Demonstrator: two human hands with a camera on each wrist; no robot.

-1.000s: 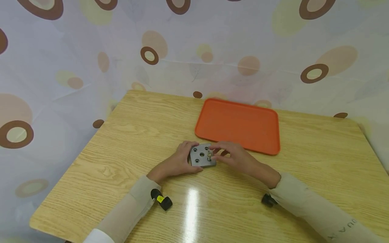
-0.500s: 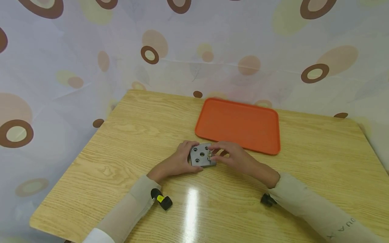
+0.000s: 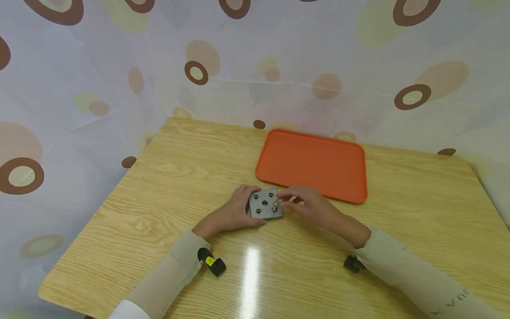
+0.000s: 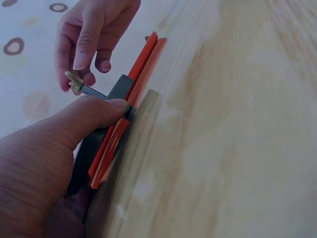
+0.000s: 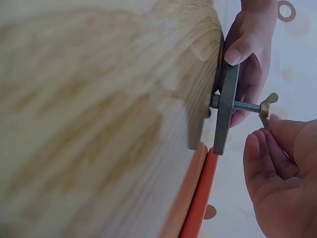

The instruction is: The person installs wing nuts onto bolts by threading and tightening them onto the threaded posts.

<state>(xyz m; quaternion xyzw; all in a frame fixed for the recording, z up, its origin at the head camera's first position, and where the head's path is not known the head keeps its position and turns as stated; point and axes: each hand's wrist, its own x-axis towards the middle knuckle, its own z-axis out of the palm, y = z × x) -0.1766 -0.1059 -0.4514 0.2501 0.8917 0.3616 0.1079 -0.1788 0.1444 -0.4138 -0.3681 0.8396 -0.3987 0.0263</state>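
Note:
A grey metal plate (image 3: 264, 210) with several holes stands low over the table. My left hand (image 3: 235, 210) grips its left side, thumb and fingers on opposite edges. Through a hole near the plate's right edge passes a threaded bolt (image 5: 246, 106), its head on the plate's underside. A brass wing nut (image 5: 265, 109) sits near the bolt's free end, with bare thread between it and the plate. My right hand (image 3: 311, 208) has thumb and curled fingers at one wing of the nut, the thumb tip (image 5: 275, 122) against it in the right wrist view.
Behind the hands lies an orange tray (image 3: 314, 166) on the wooden table (image 3: 171, 177). A patterned cloth (image 3: 279, 57) hangs along the table's back and left sides. Black wrist cameras (image 3: 213, 262) are strapped at the sleeves.
My right hand dips toward the plate and then draws back slightly to the right, uncovering more of the bolt and wing nut. The left hand and plate stay in place.

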